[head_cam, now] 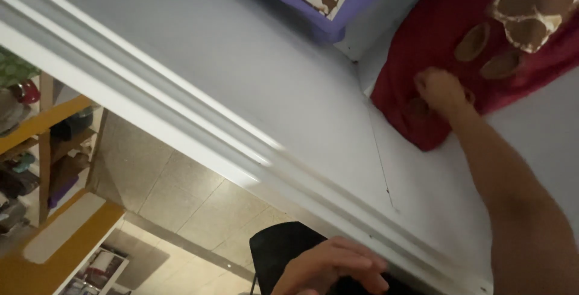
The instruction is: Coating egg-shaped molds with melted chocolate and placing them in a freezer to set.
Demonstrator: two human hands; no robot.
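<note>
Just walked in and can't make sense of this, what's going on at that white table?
A person leans over a white table. Their right hand is closed on a red cloth with brown patches, pressing or gripping it near its edge. Their left hand rests at the table's moulded rim, over a black chair. A purple cloth, also brown-stained, lies further along the table.

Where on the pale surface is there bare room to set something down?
The widest bare patch of the pale surface runs from the moulded edge up to the purple cloth. It is crowded at the upper right, where the right hand presses the red cloth.
</note>
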